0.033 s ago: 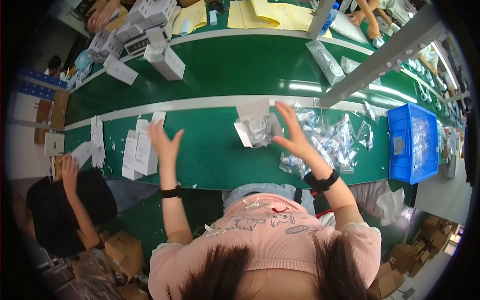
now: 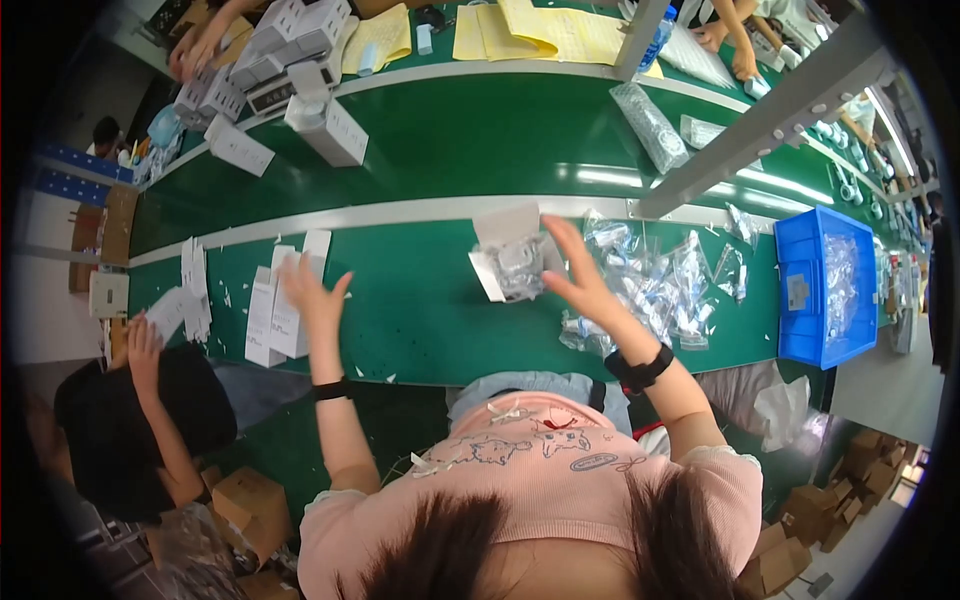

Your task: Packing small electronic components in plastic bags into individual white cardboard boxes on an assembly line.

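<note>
On the near strip of the green worktop [image 2: 420, 310], between its front edge and the pale rail that divides it from the farther belt, the person's right hand [image 2: 578, 278] is raised with the fingers spread and slightly curled, its fingertips just beside a small open white carton [image 2: 508, 262] that holds a clear plastic-wrapped part; whether the fingers actually touch the carton I cannot tell. The left hand [image 2: 312, 296] is lifted with open, splayed fingers, holding nothing, hovering over a stack of flat white cartons [image 2: 283, 305] that lies toward the left end of the worktop. To the right of the open carton a loose heap of clear bagged parts [image 2: 650, 285] spreads toward a blue bin [image 2: 825, 285] at the right end. The carton sits tilted and unsupported, so a careless nudge from the right hand could likely tip it and spill its wrapped part. The slippery bags are piled close to the front edge, and a sweeping wrist might push some off. The flat cartons overlap loosely; a grab with splayed fingers could drag several at once or skew the stack.
</note>
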### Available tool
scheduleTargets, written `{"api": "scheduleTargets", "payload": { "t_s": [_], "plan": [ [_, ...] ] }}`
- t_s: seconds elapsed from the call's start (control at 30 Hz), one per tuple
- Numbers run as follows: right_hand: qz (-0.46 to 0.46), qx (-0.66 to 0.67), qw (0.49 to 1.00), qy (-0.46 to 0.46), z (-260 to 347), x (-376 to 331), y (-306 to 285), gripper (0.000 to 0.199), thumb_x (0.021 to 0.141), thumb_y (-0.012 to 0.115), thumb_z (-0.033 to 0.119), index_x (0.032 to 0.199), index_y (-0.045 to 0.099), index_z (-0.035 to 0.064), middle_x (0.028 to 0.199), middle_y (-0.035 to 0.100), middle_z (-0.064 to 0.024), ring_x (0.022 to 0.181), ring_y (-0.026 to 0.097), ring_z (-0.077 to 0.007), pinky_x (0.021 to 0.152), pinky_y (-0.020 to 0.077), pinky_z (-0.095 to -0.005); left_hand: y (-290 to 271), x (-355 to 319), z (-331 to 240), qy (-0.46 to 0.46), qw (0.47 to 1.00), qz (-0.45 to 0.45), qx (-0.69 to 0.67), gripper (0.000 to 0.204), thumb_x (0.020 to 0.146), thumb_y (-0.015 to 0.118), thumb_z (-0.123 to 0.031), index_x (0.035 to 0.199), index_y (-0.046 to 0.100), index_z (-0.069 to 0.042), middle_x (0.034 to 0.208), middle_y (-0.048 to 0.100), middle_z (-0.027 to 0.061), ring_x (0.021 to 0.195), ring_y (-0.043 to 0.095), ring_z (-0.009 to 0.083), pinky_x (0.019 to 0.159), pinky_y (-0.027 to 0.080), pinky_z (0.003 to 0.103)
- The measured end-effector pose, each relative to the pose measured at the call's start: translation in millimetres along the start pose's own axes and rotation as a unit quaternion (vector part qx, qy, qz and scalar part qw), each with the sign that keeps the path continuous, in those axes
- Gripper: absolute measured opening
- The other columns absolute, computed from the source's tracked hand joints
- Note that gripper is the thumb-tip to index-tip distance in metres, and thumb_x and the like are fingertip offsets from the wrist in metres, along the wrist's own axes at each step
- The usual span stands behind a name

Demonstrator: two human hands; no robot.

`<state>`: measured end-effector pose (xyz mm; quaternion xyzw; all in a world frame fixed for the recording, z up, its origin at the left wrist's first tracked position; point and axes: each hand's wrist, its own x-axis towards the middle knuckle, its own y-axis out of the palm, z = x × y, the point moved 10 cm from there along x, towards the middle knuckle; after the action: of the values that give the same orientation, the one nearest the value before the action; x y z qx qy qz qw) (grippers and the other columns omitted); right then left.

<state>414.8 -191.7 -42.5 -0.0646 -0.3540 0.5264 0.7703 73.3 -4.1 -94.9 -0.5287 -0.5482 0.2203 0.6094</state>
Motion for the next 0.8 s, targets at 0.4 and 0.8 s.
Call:
{"api": "scheduleTargets", "payload": {
  "t_s": [0.4,0.8],
  "plan": [
    [-0.149,0.356,0.869,0.31,-117.8,72.6,2.8,0.036,0.076,0.049,0.015,0.106,0.054,-0.0036,0.102,0.058,-0.0072,0.09,0.053,-0.015,0.08,0.0405,-0.0253,40.9,-20.6,-26.6,-0.082,0.974,0.19,0.091,0.092,0.061,0.074,-0.014,0.136,0.02,-0.012,0.13,0.029,0.02,0.118,0.029,0.0379,0.095,0.024,0.055],
    [-0.105,0.339,0.897,0.265,-253.0,203.3,-13.7,0.045,0.077,0.056,0.025,0.115,0.052,0.0013,0.119,0.049,-0.0121,0.109,0.046,-0.0199,0.089,0.037,-0.0313,103.3,-48.9,-75.7,-0.181,0.887,0.369,-0.213,0.085,0.066,0.072,-0.028,0.133,0.025,-0.004,0.122,0.037,0.0197,0.11,0.035,0.0353,0.095,0.029,0.042]
  ]
}}
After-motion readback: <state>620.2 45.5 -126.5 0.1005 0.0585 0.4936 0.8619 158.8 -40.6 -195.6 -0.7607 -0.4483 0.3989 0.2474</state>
